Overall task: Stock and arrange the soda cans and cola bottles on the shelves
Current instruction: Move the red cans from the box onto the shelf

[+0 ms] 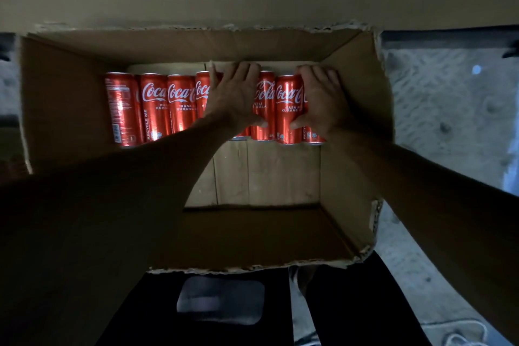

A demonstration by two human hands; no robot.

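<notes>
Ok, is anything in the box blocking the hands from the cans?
Nothing visible does. The left hand and right hand both grip cans in the row along the far wall of the cardboard box, whose top is open.

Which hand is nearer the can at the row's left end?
Left. The left hand grips the middle cans, right of the end can; the right hand grips the rightmost cans, farther off.
</notes>
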